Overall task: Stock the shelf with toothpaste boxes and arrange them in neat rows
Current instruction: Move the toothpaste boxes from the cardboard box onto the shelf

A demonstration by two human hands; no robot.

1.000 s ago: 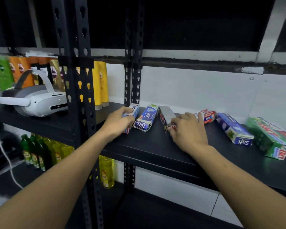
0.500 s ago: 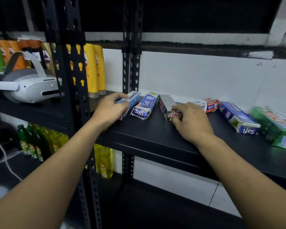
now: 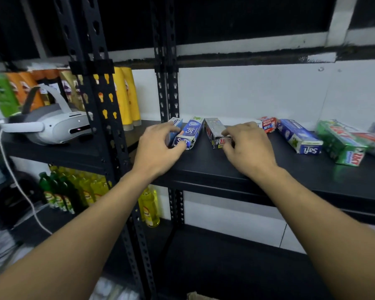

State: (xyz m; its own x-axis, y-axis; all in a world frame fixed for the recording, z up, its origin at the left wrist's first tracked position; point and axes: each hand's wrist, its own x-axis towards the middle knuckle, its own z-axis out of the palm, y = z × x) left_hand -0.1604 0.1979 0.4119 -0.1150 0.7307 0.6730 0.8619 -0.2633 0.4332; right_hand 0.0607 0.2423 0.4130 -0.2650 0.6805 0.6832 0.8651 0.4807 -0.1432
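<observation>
On the black shelf (image 3: pixel 204 169) toothpaste boxes are laid flat in a loose row, short ends to the front. At the L end a pale blue box (image 3: pixel 175 124) & a blue Safi box (image 3: pixel 192 132) are kept side by side, touching. Both are held together by the left hand (image 3: pixel 158 148): fingers curled over the pale one, thumb pressed on the Safi box's near end. Just beside, past a small gap, a grey box (image 3: pixel 213 128) is pinched at its near end by the right hand (image 3: pixel 247 148) fingers. Further R a red & white box (image 3: pixel 268 124) is set near the wall, then a 2nd Safi box (image 3: pixel 299 138), tilted, then green boxes (image 3: pixel 342 144) at the far R. What's inside the boxes can't be seen. On the next shelf to the L a white headset (image 3: pixel 52 126) is laid, w/ yellow bottles (image 3: pixel 128 98) stood by the wall. More bottles (image 3: pixel 74 191), green & yellow, are stood on the shelf below.
</observation>
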